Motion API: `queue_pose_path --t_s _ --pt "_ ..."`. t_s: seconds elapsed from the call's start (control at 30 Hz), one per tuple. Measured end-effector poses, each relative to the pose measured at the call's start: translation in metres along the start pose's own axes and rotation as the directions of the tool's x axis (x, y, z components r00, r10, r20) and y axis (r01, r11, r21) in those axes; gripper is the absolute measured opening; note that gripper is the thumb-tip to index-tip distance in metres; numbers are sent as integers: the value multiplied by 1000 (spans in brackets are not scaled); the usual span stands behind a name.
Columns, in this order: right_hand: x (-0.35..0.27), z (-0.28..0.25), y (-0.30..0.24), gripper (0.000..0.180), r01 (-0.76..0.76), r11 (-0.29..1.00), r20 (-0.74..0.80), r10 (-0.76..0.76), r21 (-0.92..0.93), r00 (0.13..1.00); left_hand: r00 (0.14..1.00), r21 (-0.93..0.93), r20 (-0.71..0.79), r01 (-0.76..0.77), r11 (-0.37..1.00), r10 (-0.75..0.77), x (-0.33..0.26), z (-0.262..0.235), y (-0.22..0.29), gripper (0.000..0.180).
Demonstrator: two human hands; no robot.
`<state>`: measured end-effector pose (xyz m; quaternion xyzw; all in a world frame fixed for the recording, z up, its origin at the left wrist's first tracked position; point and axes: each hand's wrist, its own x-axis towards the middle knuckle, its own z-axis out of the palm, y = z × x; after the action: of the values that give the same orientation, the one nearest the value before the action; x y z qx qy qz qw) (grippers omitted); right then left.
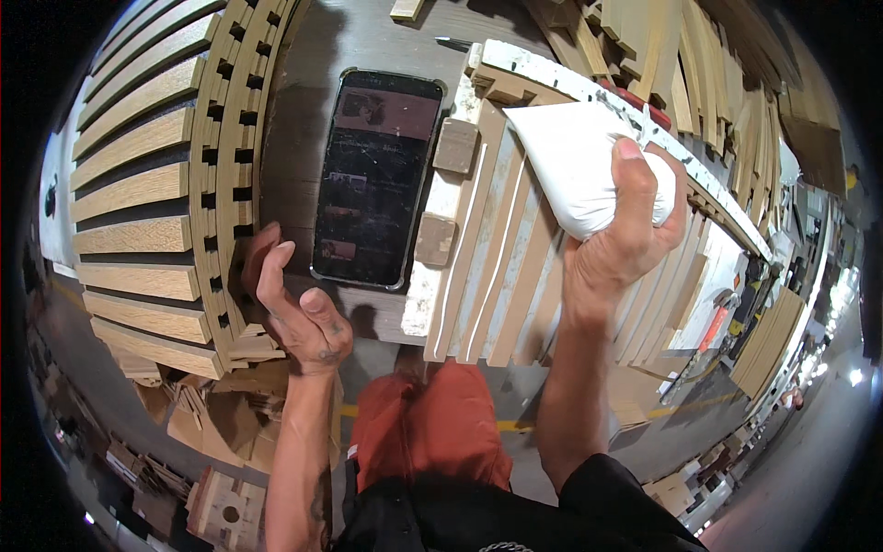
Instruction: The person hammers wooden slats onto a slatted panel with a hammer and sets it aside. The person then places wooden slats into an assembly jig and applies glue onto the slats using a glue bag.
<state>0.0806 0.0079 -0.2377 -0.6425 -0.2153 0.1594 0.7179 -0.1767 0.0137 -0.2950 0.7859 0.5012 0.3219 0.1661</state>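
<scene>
Wrapping tightly round a white bag, the right hand's grip, with the left hand half-curled and empty.

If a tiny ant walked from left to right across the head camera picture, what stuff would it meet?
Stacked wooden slats → black phone → two small wooden blocks → white bag gripped by the right hand → orange-handled tool.

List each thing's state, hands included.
Left hand: open, seemingly empty
Right hand: closed on bag
Bag: bulging, held
Phone: face up, screen lit
Strips: side by side, at least two bearing white lines
Slats: stacked
Red-handled tool: lying down
</scene>
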Motion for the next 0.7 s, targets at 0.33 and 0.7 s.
queue_pose_path --t_s 0.33,0.7 --pt "5 8 5 20 41 997 7 -40 -69 999 998 -43 -11 -55 998 55 7 -1 -5 46" --pt "3 0 4 16 100 978 67 -89 -184 994 999 6 29 -40 999 39 5 -3 -1 48"
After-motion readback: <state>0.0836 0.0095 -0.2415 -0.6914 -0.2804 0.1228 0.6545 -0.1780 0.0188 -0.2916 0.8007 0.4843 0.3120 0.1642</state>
